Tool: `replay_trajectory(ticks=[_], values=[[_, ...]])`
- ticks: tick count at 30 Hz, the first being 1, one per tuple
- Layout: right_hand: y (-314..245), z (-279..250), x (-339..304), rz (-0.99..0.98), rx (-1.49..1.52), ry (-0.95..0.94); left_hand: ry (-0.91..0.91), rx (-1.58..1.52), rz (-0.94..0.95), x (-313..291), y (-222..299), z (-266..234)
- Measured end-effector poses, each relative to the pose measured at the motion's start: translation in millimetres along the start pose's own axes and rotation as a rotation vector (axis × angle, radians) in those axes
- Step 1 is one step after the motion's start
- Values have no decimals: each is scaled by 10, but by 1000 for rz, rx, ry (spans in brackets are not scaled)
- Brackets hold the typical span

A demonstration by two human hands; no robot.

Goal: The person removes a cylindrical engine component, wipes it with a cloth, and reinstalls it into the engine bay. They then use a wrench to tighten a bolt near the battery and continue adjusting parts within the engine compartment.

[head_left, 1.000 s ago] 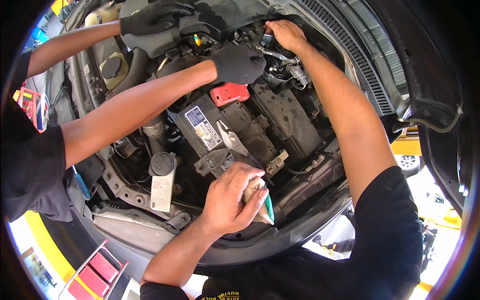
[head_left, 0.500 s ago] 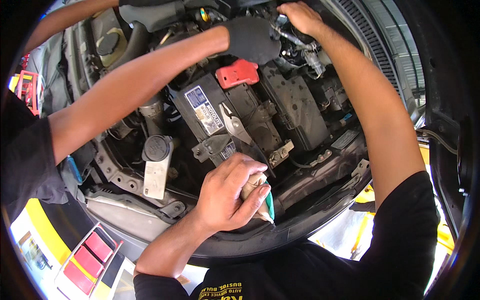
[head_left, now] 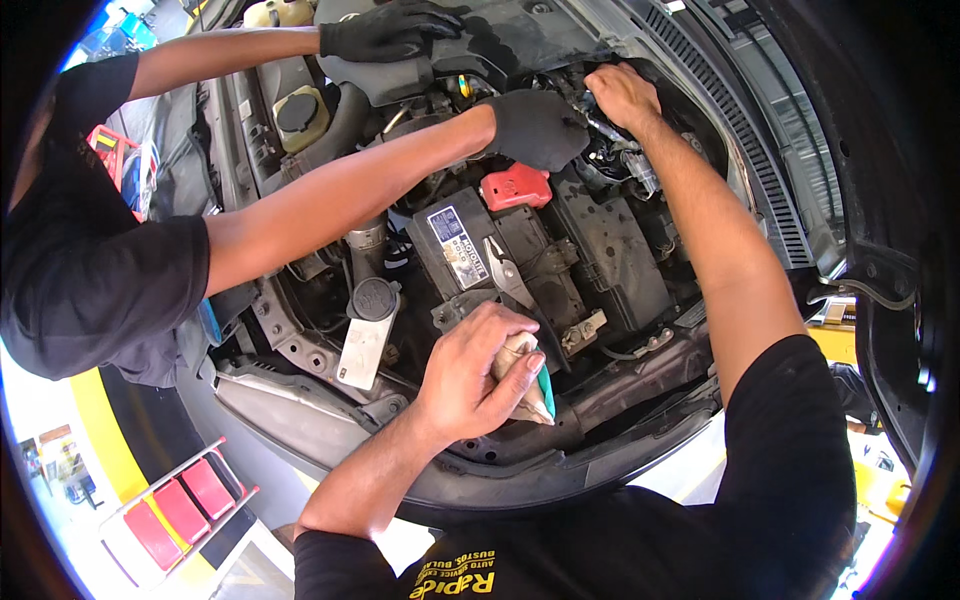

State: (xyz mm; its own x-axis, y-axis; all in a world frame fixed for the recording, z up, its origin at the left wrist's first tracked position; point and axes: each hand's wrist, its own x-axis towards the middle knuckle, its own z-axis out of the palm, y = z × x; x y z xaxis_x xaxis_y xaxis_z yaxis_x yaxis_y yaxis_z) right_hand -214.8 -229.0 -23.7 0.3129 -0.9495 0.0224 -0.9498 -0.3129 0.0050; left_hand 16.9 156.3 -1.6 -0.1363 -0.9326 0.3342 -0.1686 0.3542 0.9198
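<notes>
- Head camera: a dark, boxy car battery (head_left: 474, 213) carries a rectangular blue-and-white label (head_left: 457, 247) with dark lettering, set aslant in view.
- Yellow lettering (head_left: 455, 570) shows upside down on the front of the person's black cloth shirt (head_left: 610, 540).
- Left hand (head_left: 465, 375): closed around a wadded beige cloth with a teal edge (head_left: 520, 352), thumb on one side and curled fingers on the other.
- The cloth sits within this grip, its teal edge poking out to the right, above the car's front edge.
- Just beyond the knuckles, a grey metal plier-like tool (head_left: 510, 280) lies over the battery, outside the grip.
- Right hand (head_left: 625, 97): reaches to the back of the engine bay, near a silvery metal fitting (head_left: 640, 170); its fingertips are hidden, so I cannot tell whether it grasps anything.
- A co-worker's black-gloved hand (head_left: 540, 130) is near it, behind a red plastic terminal cover (head_left: 516, 187); the co-worker's other gloved hand (head_left: 390, 32) rests on the dark engine cover (head_left: 510, 40).
- Left of the battery is a white plastic reservoir with a round black cap (head_left: 366, 352).
</notes>
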Motion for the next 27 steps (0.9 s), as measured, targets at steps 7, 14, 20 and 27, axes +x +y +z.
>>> replay_trajectory(ticks=[7,14,20,27], values=[[-6,-95,21,5,27,-3,0,38,-37,-11,-15,-16],[-37,23,22,17,-10,33,27,51,-26,-32,-56,-9],[-46,81,65,-19,-51,56,46,62,-13,-36,-62,-15],[90,140,192,10,-82,100,21,80,-22,-7,-79,-41]])
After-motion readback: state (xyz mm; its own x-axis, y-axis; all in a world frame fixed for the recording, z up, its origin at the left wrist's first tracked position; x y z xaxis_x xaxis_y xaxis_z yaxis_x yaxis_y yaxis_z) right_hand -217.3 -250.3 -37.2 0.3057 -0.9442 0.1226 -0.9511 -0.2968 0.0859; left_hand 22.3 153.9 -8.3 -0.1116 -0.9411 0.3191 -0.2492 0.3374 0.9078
